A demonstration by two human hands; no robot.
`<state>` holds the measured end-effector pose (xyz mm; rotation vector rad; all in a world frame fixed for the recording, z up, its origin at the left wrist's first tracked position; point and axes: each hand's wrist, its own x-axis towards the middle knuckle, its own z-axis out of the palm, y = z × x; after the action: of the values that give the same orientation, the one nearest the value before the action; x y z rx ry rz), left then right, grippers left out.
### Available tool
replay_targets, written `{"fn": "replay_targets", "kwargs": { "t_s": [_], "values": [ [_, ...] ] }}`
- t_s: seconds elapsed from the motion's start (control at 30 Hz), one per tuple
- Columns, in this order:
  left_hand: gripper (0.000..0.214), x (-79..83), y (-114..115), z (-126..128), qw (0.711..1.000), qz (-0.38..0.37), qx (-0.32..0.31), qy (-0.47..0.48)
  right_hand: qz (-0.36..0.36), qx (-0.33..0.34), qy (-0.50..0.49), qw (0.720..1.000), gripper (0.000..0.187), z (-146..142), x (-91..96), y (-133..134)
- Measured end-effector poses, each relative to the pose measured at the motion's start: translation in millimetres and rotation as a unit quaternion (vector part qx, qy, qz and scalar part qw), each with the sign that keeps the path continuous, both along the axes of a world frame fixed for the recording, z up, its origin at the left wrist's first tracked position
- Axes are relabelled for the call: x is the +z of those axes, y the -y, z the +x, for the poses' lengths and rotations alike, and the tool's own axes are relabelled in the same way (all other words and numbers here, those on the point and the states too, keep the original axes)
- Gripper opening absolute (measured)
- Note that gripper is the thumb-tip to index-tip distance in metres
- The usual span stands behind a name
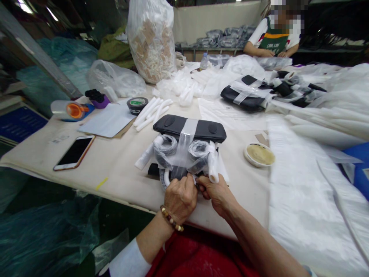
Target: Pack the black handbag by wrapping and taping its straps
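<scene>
In front of me on the table lies a black handbag (202, 130) with a strip of pale wrapping (188, 132) running over its middle. Two coiled straps or handles in clear plastic (165, 146) rest on it, with white foam tubes (213, 165) at both sides. My left hand (182, 196) is closed at the bag's near edge, its fingertips pinching something there. Right beside it, my right hand (211, 190) pinches at the same spot, below the right foam tube. What lies between the fingers is mostly hidden, perhaps the end of the wrapping.
Left are a phone (74, 153), a tape dispenser (73, 110), a black tape roll (137, 104) and loose foam tubes (151, 112). Right are a round dish (259, 154) and white foam sheets (305, 200). Another wrapped bag (245, 94) lies farther back; a co-worker (272, 40) stands across the table.
</scene>
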<state>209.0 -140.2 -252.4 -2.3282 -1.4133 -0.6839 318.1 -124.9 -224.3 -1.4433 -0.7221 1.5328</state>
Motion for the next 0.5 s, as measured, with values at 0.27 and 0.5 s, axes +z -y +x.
{"fn": "replay_targets", "kwargs": {
  "t_s": [0.27, 0.5],
  "values": [
    [0.023, -1.9, 0.7, 1.7, 1.000, 0.012, 0.017, -0.007, -0.009, 0.010, -0.005, 1.000, 0.011, 1.8, 0.3, -1.1],
    [0.020, 3.2, 1.8, 1.2, 0.999, -0.039, 0.001, 0.037, 0.000, -0.016, 0.000, 1.000, 0.016, -3.8, 3.2, -1.6]
  ]
}}
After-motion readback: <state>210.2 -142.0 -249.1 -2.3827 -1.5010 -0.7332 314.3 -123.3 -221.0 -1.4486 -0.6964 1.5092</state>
